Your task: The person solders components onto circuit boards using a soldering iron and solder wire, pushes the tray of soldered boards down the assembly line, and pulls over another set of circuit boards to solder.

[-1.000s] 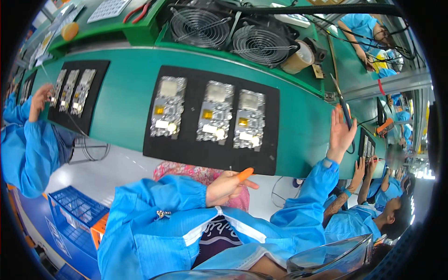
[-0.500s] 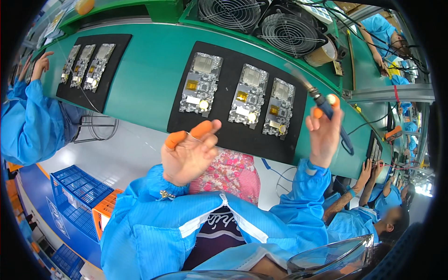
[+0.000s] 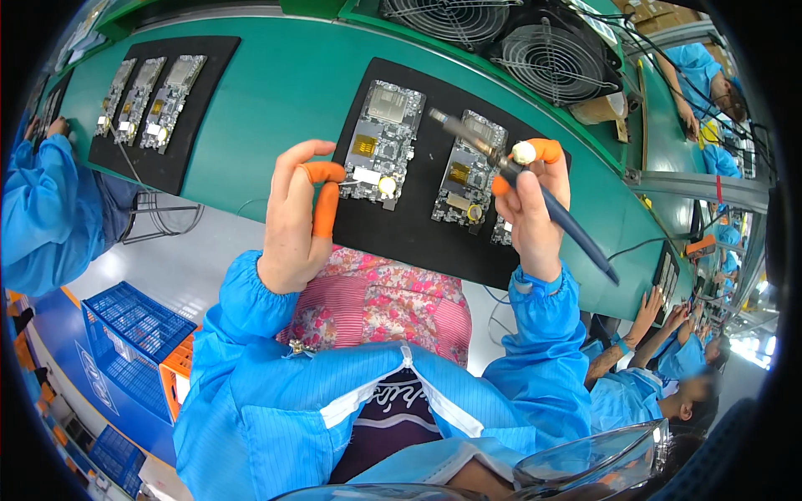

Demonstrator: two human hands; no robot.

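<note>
My right hand (image 3: 541,217) is closed around a soldering iron (image 3: 571,224) with a dark blue handle. Its metal tip end points up and left over the middle circuit board (image 3: 458,179). A small round pale piece (image 3: 524,153) sits at my orange-capped fingertip. My left hand (image 3: 292,221), two fingers in orange finger cots, is bent into a pinch beside the left circuit board (image 3: 384,138). A thin solder wire (image 3: 251,202) runs toward it; its end between the fingers is hard to see. The right-hand board (image 3: 501,231) is mostly hidden behind my right hand.
The boards lie on a black mat (image 3: 418,242) on a green bench (image 3: 276,92). Two fans (image 3: 551,63) and a tape roll (image 3: 599,108) stand at the back. Another black mat (image 3: 192,108) with several boards is on the left. Co-workers in blue sit at both sides.
My left hand has moved left and up, turning its fingers toward the left board. My right hand has brought the soldering iron leftward over the boards. The view has shifted slightly.
</note>
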